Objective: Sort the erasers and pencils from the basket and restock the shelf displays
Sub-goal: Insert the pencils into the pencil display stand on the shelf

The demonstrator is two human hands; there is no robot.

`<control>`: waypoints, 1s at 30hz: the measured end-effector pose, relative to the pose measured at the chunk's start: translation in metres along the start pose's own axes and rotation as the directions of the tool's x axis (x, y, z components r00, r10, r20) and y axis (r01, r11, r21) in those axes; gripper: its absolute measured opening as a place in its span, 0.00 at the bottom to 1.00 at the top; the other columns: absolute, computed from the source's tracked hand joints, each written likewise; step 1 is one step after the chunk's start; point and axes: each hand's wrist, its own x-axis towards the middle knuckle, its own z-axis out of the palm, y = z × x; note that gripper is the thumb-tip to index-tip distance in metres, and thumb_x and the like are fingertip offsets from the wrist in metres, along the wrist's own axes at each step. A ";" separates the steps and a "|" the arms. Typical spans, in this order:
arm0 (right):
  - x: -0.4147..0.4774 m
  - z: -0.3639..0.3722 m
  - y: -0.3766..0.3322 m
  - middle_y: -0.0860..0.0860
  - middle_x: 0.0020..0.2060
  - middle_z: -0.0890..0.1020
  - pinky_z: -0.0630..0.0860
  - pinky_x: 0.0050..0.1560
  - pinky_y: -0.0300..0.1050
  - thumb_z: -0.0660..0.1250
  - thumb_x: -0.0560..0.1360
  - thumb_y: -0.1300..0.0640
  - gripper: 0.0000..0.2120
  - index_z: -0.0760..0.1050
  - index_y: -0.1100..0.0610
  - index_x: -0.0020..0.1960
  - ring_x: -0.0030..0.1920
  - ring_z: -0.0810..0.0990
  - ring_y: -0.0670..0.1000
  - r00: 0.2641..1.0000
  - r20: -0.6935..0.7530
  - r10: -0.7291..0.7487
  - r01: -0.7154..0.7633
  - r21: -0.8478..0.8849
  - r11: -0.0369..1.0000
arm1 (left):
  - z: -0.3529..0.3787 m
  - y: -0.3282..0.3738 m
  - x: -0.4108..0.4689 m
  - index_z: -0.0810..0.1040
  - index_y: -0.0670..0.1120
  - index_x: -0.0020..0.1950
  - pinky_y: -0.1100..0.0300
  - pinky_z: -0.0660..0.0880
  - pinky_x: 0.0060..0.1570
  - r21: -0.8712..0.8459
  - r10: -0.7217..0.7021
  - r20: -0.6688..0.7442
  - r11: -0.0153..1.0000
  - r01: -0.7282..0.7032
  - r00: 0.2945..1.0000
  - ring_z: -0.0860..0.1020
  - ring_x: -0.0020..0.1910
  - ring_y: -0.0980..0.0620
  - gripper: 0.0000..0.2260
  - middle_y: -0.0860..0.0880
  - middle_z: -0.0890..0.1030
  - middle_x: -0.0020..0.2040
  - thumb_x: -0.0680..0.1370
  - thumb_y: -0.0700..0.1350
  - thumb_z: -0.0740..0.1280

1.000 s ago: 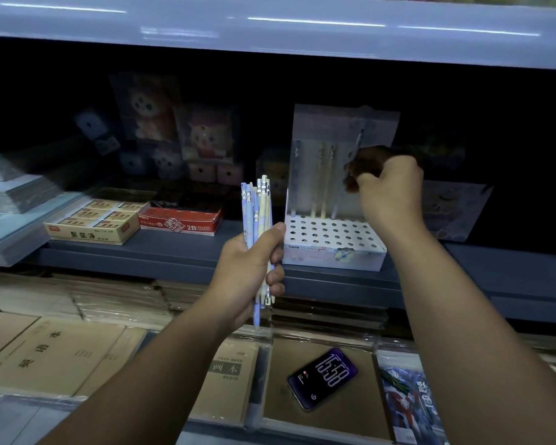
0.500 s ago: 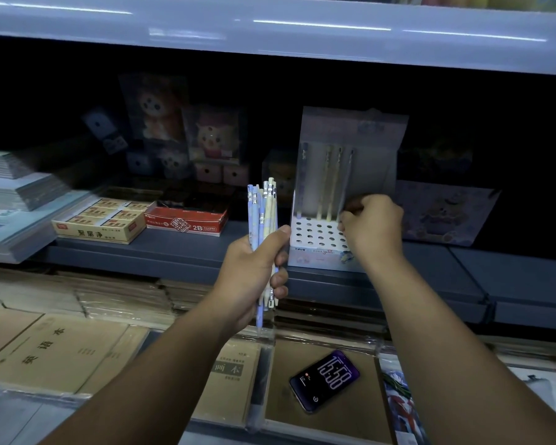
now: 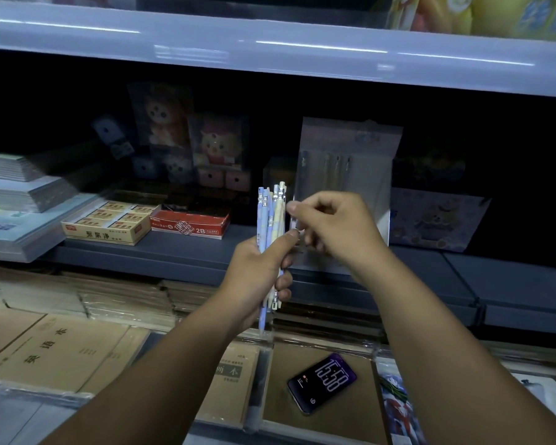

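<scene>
My left hand [image 3: 257, 277] grips an upright bundle of blue and cream pencils [image 3: 272, 220] in front of the grey shelf [image 3: 180, 252]. My right hand [image 3: 334, 226] is at the bundle's right edge, with thumb and forefinger pinching the rightmost pencil just above my left thumb. Behind it stands the clear pencil display stand [image 3: 350, 146], with several pencils [image 3: 337, 165] upright in it; its perforated base is hidden by my right hand. A yellow box of erasers [image 3: 109, 226] lies at the shelf's left. No basket is in view.
A red 2B box [image 3: 190, 223] sits beside the erasers, with plush-toy boxes [image 3: 219, 146] behind it. Paper stacks [image 3: 13, 200] fill the left. Below lie brown notebooks [image 3: 55, 351] and a phone [image 3: 322, 382]. An upper shelf edge [image 3: 270, 49] overhangs.
My right hand has left the display stand, dropping from its back row past the base and across to the bundle in my left hand. The bundle has barely moved.
</scene>
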 end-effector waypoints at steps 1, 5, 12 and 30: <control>-0.004 0.002 -0.005 0.59 0.30 0.78 0.68 0.24 0.37 0.75 0.75 0.55 0.13 0.81 0.66 0.42 0.27 0.73 0.51 0.998 0.055 0.029 -0.031 0.027 0.999 | 0.001 0.000 -0.001 0.75 0.46 0.46 0.61 0.63 0.25 0.010 0.000 0.000 1.000 0.000 1.000 0.64 0.24 0.53 0.10 0.50 0.70 0.32 0.80 0.50 0.70; -0.010 0.001 -0.010 0.58 0.27 0.76 0.67 0.22 0.33 0.77 0.74 0.56 0.15 0.80 0.68 0.42 0.23 0.71 0.47 0.993 0.084 0.087 -0.089 0.017 0.996 | 0.004 0.002 -0.005 0.76 0.46 0.44 0.61 0.63 0.25 0.046 0.003 -0.007 0.999 -0.003 1.000 0.64 0.25 0.53 0.11 0.49 0.70 0.31 0.80 0.51 0.71; -0.012 0.002 -0.010 0.60 0.28 0.74 0.64 0.22 0.36 0.70 0.70 0.63 0.08 0.78 0.67 0.36 0.25 0.67 0.51 0.973 -0.016 0.229 -0.229 0.028 0.973 | 0.007 -0.002 -0.009 0.74 0.45 0.47 0.61 0.63 0.26 0.111 0.006 0.004 0.994 -0.007 1.000 0.64 0.25 0.53 0.13 0.49 0.69 0.32 0.79 0.53 0.72; -0.011 0.001 -0.001 0.56 0.30 0.81 0.80 0.32 0.41 0.69 0.80 0.61 0.08 0.77 0.66 0.46 0.32 0.82 0.54 0.974 0.077 0.212 -0.223 0.455 0.862 | 0.011 0.007 -0.004 0.75 0.43 0.53 0.63 0.65 0.24 -0.161 -0.113 -0.037 0.981 0.106 0.993 0.64 0.25 0.55 0.20 0.50 0.69 0.32 0.79 0.61 0.67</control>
